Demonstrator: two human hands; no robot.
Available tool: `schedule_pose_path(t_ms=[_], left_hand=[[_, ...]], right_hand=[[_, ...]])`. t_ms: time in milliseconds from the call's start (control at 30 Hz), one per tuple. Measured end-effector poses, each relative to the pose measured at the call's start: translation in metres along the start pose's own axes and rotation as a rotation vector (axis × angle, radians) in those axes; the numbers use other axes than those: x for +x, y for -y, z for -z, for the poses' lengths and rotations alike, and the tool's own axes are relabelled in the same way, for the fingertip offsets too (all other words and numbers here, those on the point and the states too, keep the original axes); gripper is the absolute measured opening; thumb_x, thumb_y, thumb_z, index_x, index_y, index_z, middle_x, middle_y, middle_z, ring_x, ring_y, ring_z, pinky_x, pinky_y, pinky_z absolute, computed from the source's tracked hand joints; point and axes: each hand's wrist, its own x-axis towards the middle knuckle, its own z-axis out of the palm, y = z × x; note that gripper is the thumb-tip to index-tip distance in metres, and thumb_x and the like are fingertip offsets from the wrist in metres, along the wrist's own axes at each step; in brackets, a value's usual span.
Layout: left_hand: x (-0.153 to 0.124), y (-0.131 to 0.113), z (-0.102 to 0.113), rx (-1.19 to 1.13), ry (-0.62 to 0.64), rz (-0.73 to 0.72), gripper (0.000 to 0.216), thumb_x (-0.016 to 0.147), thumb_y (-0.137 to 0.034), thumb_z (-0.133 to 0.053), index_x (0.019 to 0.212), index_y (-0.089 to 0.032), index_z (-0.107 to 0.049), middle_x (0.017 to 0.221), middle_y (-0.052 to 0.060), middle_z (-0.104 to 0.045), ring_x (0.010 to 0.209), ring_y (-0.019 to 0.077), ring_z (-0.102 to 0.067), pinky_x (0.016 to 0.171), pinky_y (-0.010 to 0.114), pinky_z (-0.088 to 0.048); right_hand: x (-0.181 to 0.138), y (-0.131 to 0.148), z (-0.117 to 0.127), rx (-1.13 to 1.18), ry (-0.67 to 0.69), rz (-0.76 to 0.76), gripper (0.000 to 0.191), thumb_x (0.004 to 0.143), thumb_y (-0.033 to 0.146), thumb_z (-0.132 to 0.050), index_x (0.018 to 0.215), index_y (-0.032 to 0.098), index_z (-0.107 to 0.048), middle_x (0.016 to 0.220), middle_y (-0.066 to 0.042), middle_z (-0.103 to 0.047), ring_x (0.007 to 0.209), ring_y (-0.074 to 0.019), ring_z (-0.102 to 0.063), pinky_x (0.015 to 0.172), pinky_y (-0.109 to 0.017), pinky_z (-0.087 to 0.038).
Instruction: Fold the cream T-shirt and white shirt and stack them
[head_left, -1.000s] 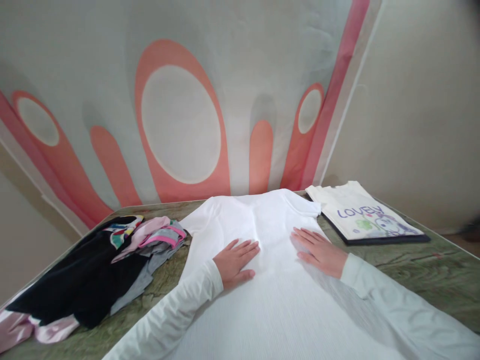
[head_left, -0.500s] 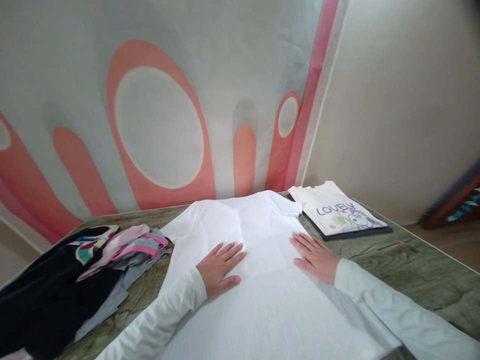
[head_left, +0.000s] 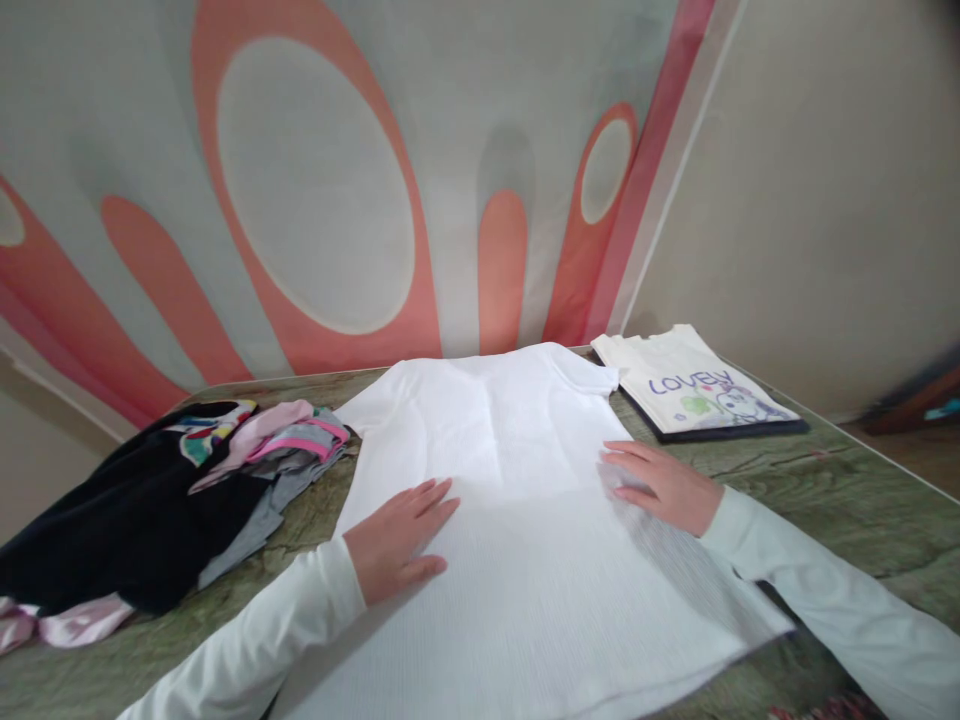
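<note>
A white T-shirt lies spread flat on the green marbled table, its collar end toward the wall. My left hand rests flat on the shirt's left part, fingers stretched out and together. Near the shirt's right edge lies my right hand, palm down with the fingers extended toward the left. Neither hand holds anything. Both arms wear white long sleeves.
A heap of clothes, black, grey, pink and multicoloured, sits on the table's left side. At the back right lies a folded cream shirt printed "LOVELY" on a dark board. A wall hanging with orange ovals stands behind the table.
Both hands have slid apart across the shirt, the left toward me and to the left, the right outward to the shirt's right edge. The camera view shifted slightly.
</note>
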Motion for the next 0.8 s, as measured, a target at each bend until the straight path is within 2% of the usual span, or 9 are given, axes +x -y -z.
schedule_pose_path(t_ms=[100, 167, 233, 300, 400, 500, 600, 667, 800], left_hand=[[-0.026, -0.019, -0.005, -0.037, -0.052, -0.031, 0.056, 0.084, -0.045, -0.041, 0.134, -0.028, -0.027, 0.142, 0.004, -0.021, 0.128, 0.0259, -0.023, 0.104, 0.043, -0.023], [-0.037, -0.031, -0.005, -0.072, -0.08, -0.052, 0.052, 0.085, -0.04, -0.041, 0.134, -0.03, -0.026, 0.141, 0.003, -0.024, 0.127, 0.0241, -0.025, 0.104, 0.043, -0.022], [-0.041, -0.043, -0.002, -0.122, -0.099, -0.074, 0.047, 0.087, -0.036, -0.04, 0.132, -0.031, -0.03, 0.139, 0.002, -0.03, 0.125, 0.0222, -0.028, 0.104, 0.041, -0.023], [-0.04, -0.054, 0.004, -0.2, -0.092, -0.092, 0.039, 0.086, -0.036, -0.041, 0.125, -0.03, -0.039, 0.132, 0.004, -0.039, 0.12, 0.0218, -0.035, 0.101, 0.039, -0.028], [-0.035, -0.069, 0.013, -0.322, -0.014, -0.097, 0.026, 0.084, -0.042, -0.043, 0.1, -0.025, -0.055, 0.108, 0.007, -0.053, 0.096, 0.0206, -0.049, 0.083, 0.033, -0.041], [-0.033, -0.08, 0.014, -0.363, 0.057, -0.123, 0.029, 0.081, -0.049, -0.043, 0.08, -0.022, -0.054, 0.084, 0.006, -0.053, 0.075, 0.0175, -0.049, 0.065, 0.029, -0.04], [-0.035, -0.085, 0.005, -0.363, 0.042, -0.18, 0.033, 0.079, -0.054, -0.043, 0.078, -0.021, -0.052, 0.078, 0.005, -0.053, 0.071, 0.0177, -0.047, 0.061, 0.03, -0.036], [-0.037, -0.086, -0.006, -0.356, -0.025, -0.21, 0.036, 0.079, -0.055, -0.039, 0.077, -0.022, -0.051, 0.076, 0.005, -0.053, 0.069, 0.0172, -0.046, 0.06, 0.03, -0.034], [-0.037, -0.087, -0.026, -0.282, -0.175, -0.24, 0.045, 0.089, -0.045, -0.019, 0.072, -0.022, -0.053, 0.069, 0.003, -0.053, 0.062, 0.0146, -0.046, 0.061, 0.029, -0.034]], right_hand=[[-0.003, 0.015, 0.012, 0.094, 0.036, 0.041, 0.026, 0.085, 0.032, -0.038, 0.095, 0.019, -0.058, 0.103, -0.008, -0.056, 0.097, -0.0202, -0.052, 0.088, -0.036, -0.04], [-0.005, 0.03, 0.014, 0.177, 0.066, 0.086, 0.024, 0.086, 0.027, -0.036, 0.085, 0.018, -0.058, 0.09, -0.006, -0.057, 0.085, -0.0171, -0.054, 0.079, -0.032, -0.043], [-0.007, 0.047, 0.012, 0.256, 0.099, 0.146, 0.024, 0.087, 0.025, -0.035, 0.082, 0.018, -0.058, 0.082, -0.005, -0.057, 0.077, -0.0153, -0.053, 0.071, -0.03, -0.042], [-0.012, 0.066, 0.006, 0.318, 0.151, 0.218, 0.023, 0.086, 0.025, -0.036, 0.08, 0.018, -0.057, 0.077, -0.004, -0.056, 0.072, -0.0146, -0.052, 0.066, -0.029, -0.04], [-0.024, 0.092, -0.004, 0.392, 0.262, 0.329, 0.019, 0.083, 0.032, -0.045, 0.078, 0.019, -0.057, 0.072, -0.003, -0.055, 0.069, -0.0144, -0.05, 0.063, -0.028, -0.037], [-0.035, 0.112, -0.007, 0.413, 0.317, 0.407, 0.021, 0.076, 0.041, -0.054, 0.075, 0.02, -0.057, 0.07, -0.002, -0.055, 0.068, -0.0149, -0.05, 0.063, -0.028, -0.035], [-0.04, 0.121, -0.008, 0.374, 0.315, 0.428, 0.02, 0.072, 0.041, -0.057, 0.076, 0.02, -0.057, 0.073, -0.002, -0.056, 0.07, -0.0159, -0.05, 0.064, -0.029, -0.034], [-0.041, 0.123, -0.009, 0.349, 0.291, 0.422, 0.018, 0.071, 0.038, -0.057, 0.076, 0.021, -0.057, 0.072, -0.003, -0.057, 0.069, -0.0162, -0.05, 0.064, -0.03, -0.035], [-0.041, 0.127, -0.014, 0.306, 0.189, 0.365, 0.017, 0.075, 0.034, -0.051, 0.066, 0.021, -0.057, 0.064, -0.002, -0.056, 0.065, -0.0152, -0.05, 0.064, -0.028, -0.035]])
